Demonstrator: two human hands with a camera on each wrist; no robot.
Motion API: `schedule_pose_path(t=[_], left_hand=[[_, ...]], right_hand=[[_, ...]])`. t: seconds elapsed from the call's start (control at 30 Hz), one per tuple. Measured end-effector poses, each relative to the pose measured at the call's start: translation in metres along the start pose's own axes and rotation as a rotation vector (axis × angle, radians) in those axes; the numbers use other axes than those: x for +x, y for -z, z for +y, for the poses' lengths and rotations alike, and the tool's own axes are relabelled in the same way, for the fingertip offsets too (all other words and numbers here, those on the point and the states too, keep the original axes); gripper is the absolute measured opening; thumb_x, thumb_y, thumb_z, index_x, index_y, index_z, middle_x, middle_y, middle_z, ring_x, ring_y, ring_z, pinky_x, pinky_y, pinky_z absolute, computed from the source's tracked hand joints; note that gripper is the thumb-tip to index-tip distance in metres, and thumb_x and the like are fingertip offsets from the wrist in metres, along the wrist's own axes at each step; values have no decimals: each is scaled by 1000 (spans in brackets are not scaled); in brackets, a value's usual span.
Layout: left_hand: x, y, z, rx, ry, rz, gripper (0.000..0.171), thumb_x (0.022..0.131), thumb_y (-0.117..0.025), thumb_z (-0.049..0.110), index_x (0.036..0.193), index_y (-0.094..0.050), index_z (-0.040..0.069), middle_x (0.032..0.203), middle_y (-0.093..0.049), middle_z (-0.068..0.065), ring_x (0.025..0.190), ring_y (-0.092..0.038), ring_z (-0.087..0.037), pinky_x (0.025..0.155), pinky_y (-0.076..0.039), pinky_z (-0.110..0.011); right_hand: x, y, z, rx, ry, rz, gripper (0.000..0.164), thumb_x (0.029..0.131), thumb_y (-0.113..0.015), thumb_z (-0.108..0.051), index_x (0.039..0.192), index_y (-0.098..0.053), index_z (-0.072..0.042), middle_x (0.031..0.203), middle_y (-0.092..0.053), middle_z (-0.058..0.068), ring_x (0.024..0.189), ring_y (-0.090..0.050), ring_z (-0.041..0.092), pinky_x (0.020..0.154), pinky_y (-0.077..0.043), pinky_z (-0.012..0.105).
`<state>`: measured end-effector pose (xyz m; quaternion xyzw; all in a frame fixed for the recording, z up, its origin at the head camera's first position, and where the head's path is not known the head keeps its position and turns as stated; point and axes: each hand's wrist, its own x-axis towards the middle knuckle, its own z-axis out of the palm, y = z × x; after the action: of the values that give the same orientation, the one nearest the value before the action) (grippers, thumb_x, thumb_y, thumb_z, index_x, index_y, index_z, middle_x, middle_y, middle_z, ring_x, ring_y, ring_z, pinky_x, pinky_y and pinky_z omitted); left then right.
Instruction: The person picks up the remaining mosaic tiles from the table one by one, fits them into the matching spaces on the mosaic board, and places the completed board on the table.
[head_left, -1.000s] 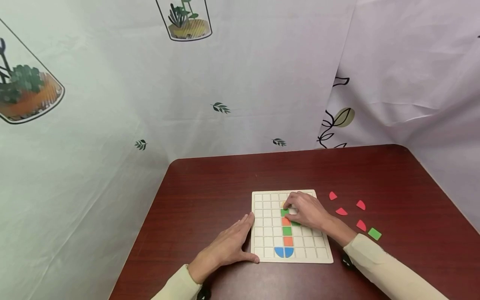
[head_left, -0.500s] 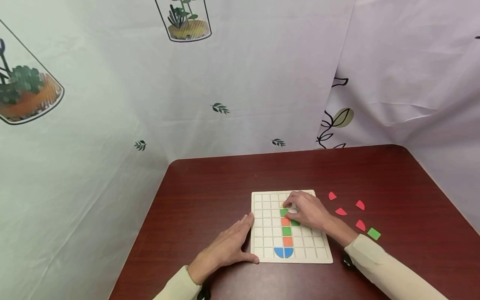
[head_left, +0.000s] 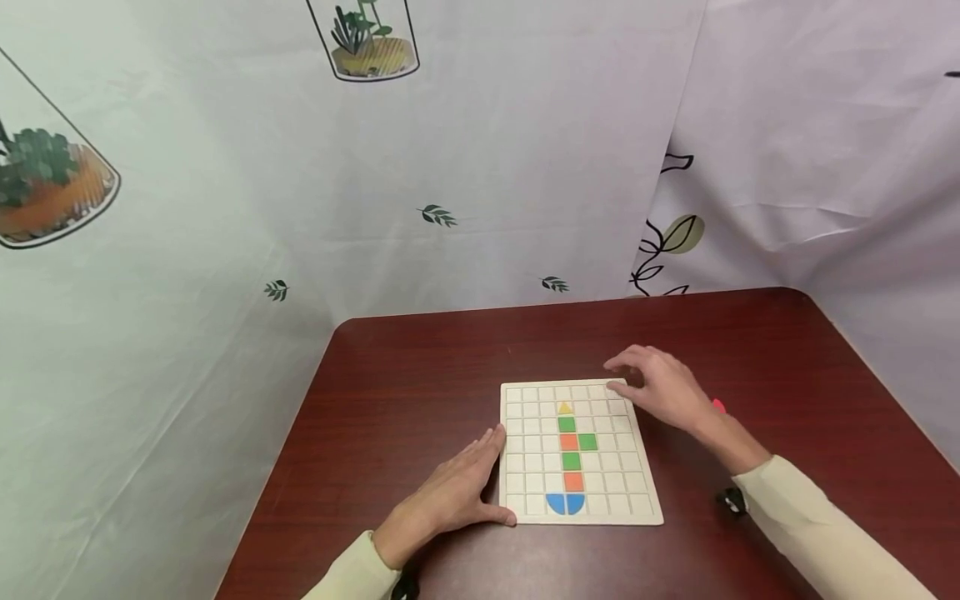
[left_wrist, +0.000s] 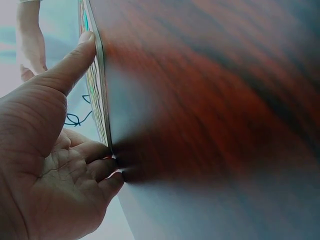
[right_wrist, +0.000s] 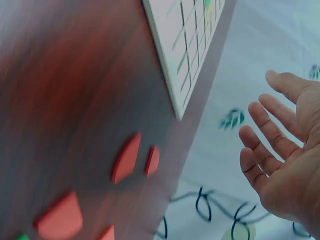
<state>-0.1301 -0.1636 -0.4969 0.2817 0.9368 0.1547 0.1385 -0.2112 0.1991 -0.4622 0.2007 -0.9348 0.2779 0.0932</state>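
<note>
A cream grid board [head_left: 528,462] lies flat on the table. One column on it carries a yellow triangle [head_left: 565,408], green and orange squares, and two blue quarter-circles [head_left: 575,503] at the near end. Another green square [head_left: 587,442] sits to the right of the upper orange square [head_left: 569,442]. My left hand [head_left: 453,487] rests along the board's left edge, fingers extended, thumb at the near-left corner. Over the board's far-right corner is my right hand [head_left: 660,387], fingers spread and loosely bent, holding nothing; the right wrist view shows its bare palm.
Several red rounded pieces [right_wrist: 127,159] lie on the dark reddish table [head_left: 420,367] right of the board; in the head view my right arm hides most of them. A green piece [right_wrist: 22,237] peeks in at the right wrist view's edge. A patterned cloth [head_left: 487,167] hangs behind.
My right hand has let go of the green square, now lying right of the upper orange one, and has moved right and away from me, uncovering the yellow triangle. My left hand stays put.
</note>
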Motion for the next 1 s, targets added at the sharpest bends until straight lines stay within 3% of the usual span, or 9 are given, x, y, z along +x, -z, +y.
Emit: schedule_pose_path(t=[0.23,0.57,1.0], left_hand=[[-1,0,-1,-16,4,2,123,83,-84,63,169,-20,2,175,-22,-12,160,-27,-26,126,-31,-45],[-1,1,1,-15,2,-3,123,83,-84,62,169,-20,2,176,-21,-12,160,-26,-25,126,-30,-44],[0,1,-1,23,-7,-5,123,84,-83,64,169,-19,3,176,-20,-12,160,-26,-25,124,-34,-46]], right_hand=[[-7,20,31,-44,-77,25,29,93,-83,-14,120,-79,-7,114,-75,10,97,-67,31,79,-55,52],[-24,39,60,-65,-173,-47,35,91,-85,-16,121,-76,-1,118,-73,23,108,-66,44,87,-53,65],[-31,32,75,-43,-170,-106,40,89,-86,-16,123,-75,2,119,-72,24,109,-66,46,89,-52,66]])
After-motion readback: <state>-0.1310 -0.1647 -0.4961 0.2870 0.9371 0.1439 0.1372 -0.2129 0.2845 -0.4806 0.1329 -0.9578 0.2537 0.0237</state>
